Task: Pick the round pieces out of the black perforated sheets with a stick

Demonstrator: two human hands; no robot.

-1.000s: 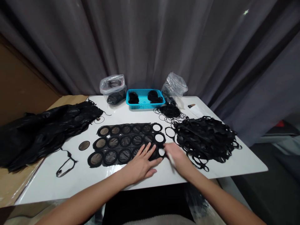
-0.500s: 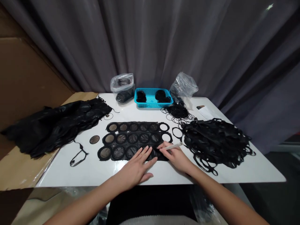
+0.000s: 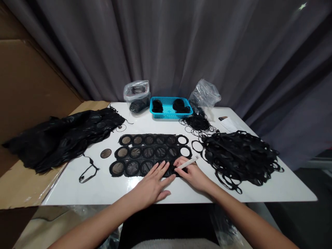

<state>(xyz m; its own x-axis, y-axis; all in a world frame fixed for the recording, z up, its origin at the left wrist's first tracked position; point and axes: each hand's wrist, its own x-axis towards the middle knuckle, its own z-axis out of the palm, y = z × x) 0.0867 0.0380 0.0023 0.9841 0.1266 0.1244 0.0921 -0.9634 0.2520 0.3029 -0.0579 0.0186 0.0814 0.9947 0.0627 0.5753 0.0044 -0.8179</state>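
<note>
My left hand (image 3: pixel 158 180) lies flat on the near row of a black sheet (image 3: pixel 155 152), its fingers spread and pressing down. That thin sheet carries several rows of dark, see-through discs framed by black rings; two rings at the right end of the far and middle rows show white table through them. Close to my left fingertips, my right hand (image 3: pixel 188 171) is closed around a slim white pen-shaped tool (image 3: pixel 188 162), held slanted like a pen. Its tip meets the near row's right part, where my fingers hide it. One loose dark disc (image 3: pixel 106 153) rests left of the sheet.
A tangled heap of black cut-out strips (image 3: pixel 241 157) lies right, a stack of black sheets (image 3: pixel 67 135) left. Behind stand a blue basket (image 3: pixel 171 116) holding black rings, two plastic bags (image 3: pixel 137 91) and a pile of thin black loops (image 3: pixel 197 122). A looped strip (image 3: pixel 89 173) lies front left.
The white tool has tipped more upright, and my right hand has turned slightly with it. My left hand stays flat in place. The whole view has shifted a little.
</note>
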